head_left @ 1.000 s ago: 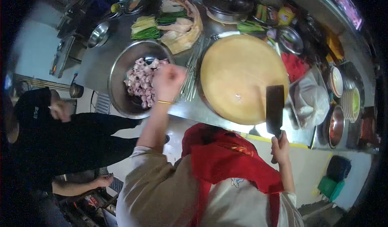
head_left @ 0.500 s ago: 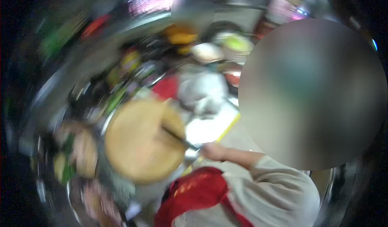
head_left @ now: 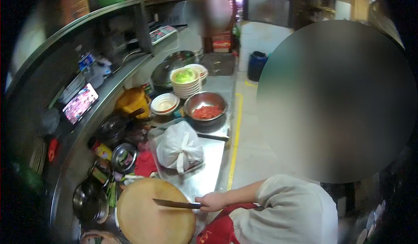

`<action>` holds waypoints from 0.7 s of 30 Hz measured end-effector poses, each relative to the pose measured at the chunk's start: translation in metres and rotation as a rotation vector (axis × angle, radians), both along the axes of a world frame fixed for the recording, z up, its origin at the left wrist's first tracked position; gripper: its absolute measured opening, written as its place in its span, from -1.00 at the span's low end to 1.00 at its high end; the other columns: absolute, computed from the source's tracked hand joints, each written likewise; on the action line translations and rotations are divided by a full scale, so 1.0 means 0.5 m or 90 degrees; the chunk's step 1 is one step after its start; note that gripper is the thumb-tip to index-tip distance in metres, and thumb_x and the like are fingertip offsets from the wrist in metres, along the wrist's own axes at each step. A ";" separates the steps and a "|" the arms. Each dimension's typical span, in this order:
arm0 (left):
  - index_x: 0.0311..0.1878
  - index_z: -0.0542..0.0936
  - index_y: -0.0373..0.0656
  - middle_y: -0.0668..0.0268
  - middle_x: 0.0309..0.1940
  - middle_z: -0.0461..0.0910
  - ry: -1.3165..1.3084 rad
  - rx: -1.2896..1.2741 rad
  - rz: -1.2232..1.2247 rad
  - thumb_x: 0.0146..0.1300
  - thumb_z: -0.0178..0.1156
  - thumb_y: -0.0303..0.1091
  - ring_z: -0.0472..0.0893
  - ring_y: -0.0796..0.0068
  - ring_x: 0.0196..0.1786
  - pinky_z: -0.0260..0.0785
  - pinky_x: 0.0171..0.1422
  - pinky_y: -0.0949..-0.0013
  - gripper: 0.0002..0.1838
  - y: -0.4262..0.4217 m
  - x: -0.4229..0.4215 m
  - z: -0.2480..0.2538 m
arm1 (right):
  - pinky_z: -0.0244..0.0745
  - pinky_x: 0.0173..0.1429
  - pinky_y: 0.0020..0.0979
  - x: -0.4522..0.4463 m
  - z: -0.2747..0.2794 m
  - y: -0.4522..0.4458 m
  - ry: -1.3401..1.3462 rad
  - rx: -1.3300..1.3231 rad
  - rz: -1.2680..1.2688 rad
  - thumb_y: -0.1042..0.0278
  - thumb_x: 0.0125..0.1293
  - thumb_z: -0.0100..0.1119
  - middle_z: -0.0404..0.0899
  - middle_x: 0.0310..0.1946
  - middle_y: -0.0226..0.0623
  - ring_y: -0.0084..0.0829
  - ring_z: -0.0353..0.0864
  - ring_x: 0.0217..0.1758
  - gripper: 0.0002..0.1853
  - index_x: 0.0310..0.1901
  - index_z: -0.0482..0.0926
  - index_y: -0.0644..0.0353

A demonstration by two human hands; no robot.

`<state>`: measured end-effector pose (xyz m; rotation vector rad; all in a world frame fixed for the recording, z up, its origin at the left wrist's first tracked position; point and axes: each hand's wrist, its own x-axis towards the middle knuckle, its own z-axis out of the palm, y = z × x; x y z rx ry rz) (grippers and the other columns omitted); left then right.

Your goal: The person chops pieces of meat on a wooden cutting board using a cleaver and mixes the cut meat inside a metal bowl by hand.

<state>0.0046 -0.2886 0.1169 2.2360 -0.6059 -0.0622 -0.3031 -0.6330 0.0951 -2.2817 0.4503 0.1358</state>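
Observation:
My right hand (head_left: pixel 210 202) is closed around the handle of a kitchen knife (head_left: pixel 173 204). The blade points left over a thick round wooden chopping board (head_left: pixel 152 226), whose visible top carries no food. Whether the blade touches the wood I cannot tell. My left hand is out of view. Just beyond the board, a tied white plastic bag (head_left: pixel 179 146) sits in a clear tray, with a red cloth (head_left: pixel 145 163) to its left.
Farther along the steel counter stand a metal bowl of red chopped food (head_left: pixel 206 109) and stacked white bowls (head_left: pixel 186 86) topped with greens. A wok-like dark pan (head_left: pixel 89 200) lies left of the board. A lit phone (head_left: pixel 81 103) leans on the shelf. Yellow tape (head_left: pixel 235 144) marks the floor.
The view has swung and sharpened from heavy blur, bringing the far counter and aisle into sight. My right hand still holds the knife over the board, which now appears lower in the picture.

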 end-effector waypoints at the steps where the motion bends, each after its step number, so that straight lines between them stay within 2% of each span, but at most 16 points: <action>1: 0.03 0.57 -0.20 0.10 -0.15 0.61 0.008 -0.019 -0.008 0.07 0.33 -0.43 0.61 0.15 -0.07 0.48 0.02 0.20 -0.60 0.005 -0.019 -0.011 | 0.48 -0.15 0.06 -0.003 -0.001 -0.003 0.001 -0.012 -0.011 0.09 0.35 0.09 0.62 -0.41 0.01 0.13 0.63 -0.28 -0.65 -0.03 0.34 0.17; 4: 0.01 0.57 -0.21 0.12 -0.18 0.61 -0.011 -0.032 -0.016 0.05 0.34 -0.46 0.61 0.16 -0.10 0.49 -0.01 0.22 -0.61 0.040 -0.101 -0.074 | 0.50 -0.14 0.05 0.007 0.003 -0.020 0.014 -0.008 0.020 0.06 0.37 0.08 0.63 -0.42 0.00 0.11 0.64 -0.28 -0.62 0.03 0.34 0.15; 7: -0.01 0.57 -0.22 0.13 -0.21 0.61 -0.101 0.018 -0.020 0.04 0.35 -0.48 0.62 0.18 -0.13 0.50 -0.04 0.24 -0.61 -0.021 -0.181 -0.156 | 0.52 -0.14 0.01 0.016 -0.003 -0.031 0.055 0.050 0.024 0.05 0.38 0.09 0.64 -0.42 -0.02 0.08 0.65 -0.28 -0.62 0.04 0.36 0.15; 9: 0.00 0.60 -0.06 0.13 -0.14 0.62 -0.148 0.060 0.009 -0.06 0.36 -0.44 0.58 0.03 0.00 0.42 0.13 0.02 -0.55 -0.078 -0.210 -0.192 | 0.52 -0.15 0.00 0.014 -0.010 -0.040 0.027 0.032 0.059 0.06 0.38 0.10 0.64 -0.41 -0.01 0.08 0.65 -0.28 -0.62 0.03 0.37 0.17; 13: -0.02 0.61 -0.04 0.17 -0.09 0.64 -0.236 0.133 0.042 -0.01 0.36 -0.35 0.57 0.08 -0.03 0.36 0.13 0.04 -0.60 -0.120 -0.256 -0.179 | 0.48 -0.08 0.08 0.028 0.028 -0.049 0.091 0.020 0.105 0.09 0.38 0.11 0.65 -0.32 0.08 0.16 0.63 -0.18 -0.62 0.02 0.33 0.18; 15: -0.04 0.62 -0.03 0.19 -0.09 0.65 -0.255 0.115 0.060 0.03 0.35 -0.31 0.57 0.10 -0.04 0.34 0.13 0.07 -0.64 -0.120 -0.279 -0.182 | 0.48 -0.07 0.07 0.033 0.024 -0.056 0.072 0.019 0.108 0.10 0.36 0.13 0.64 -0.33 0.08 0.16 0.63 -0.18 -0.62 0.02 0.33 0.18; 17: -0.07 0.63 -0.02 0.23 -0.13 0.65 -0.197 0.065 0.102 0.05 0.36 -0.29 0.57 0.11 -0.04 0.32 0.13 0.09 -0.68 -0.128 -0.286 -0.177 | 0.49 -0.07 0.06 0.039 0.035 -0.058 0.067 0.036 0.109 0.13 0.34 0.15 0.63 -0.34 0.09 0.15 0.63 -0.18 -0.63 0.01 0.36 0.19; 21: -0.15 0.64 0.00 0.29 -0.20 0.65 -0.163 -0.036 0.161 0.10 0.39 -0.26 0.57 0.14 -0.05 0.30 0.14 0.10 -0.76 -0.149 -0.299 -0.183 | 0.50 -0.19 0.00 0.051 0.041 -0.067 0.047 -0.001 0.140 0.12 0.33 0.17 0.61 -0.42 -0.02 0.08 0.64 -0.30 -0.65 -0.04 0.39 0.19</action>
